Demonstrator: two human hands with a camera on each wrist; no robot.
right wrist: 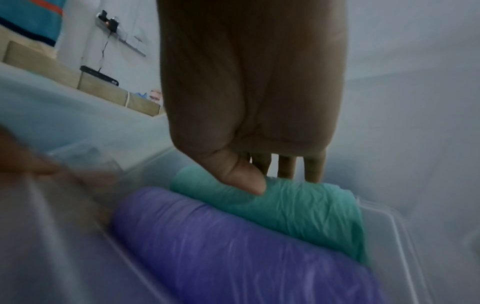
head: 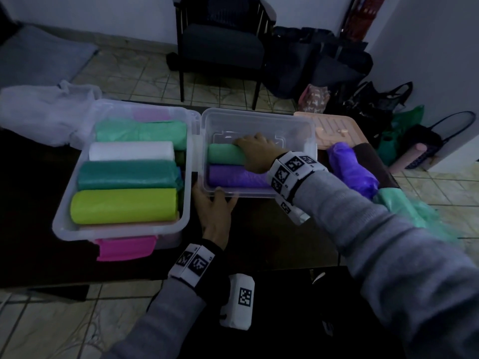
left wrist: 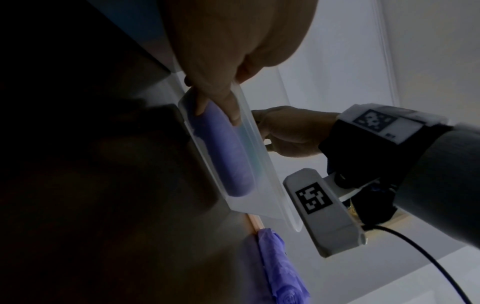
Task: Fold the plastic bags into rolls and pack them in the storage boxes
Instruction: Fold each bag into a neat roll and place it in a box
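The right hand (head: 255,154) is down inside the smaller clear box (head: 259,120), thumb and fingers curled over the mint-green roll (head: 225,154) and gripping it near its right end — the right wrist view shows the thumb (right wrist: 246,181) pressed into the plastic on the near side and the fingertips over the far side. That roll lies lengthwise in the box, touching the purple roll (head: 233,177), which sits against the box's near wall. The left hand (head: 215,213) holds the near left corner of the same box; from its own wrist view the fingers (left wrist: 228,109) are hooked over the rim, with the purple roll showing through the wall. Touching this box on its left stands the larger clear box (head: 62,224) with a pink latch (head: 124,248) on its near side, packed with rolls laid side by side: a yellow-green roll (head: 124,206) nearest, then a dark teal roll (head: 127,174), a white roll (head: 131,151) and a pale green roll (head: 142,130) farthest back. Beyond that larger box's far left corner lies a loose white bag (head: 39,112). To the right of the smaller box, a crumpled purple bag (head: 352,169) and a loose mint-green bag (head: 409,211) lie on the dark table (head: 33,216) — and a peach-coloured lid (head: 334,128) lies just behind its right corner.
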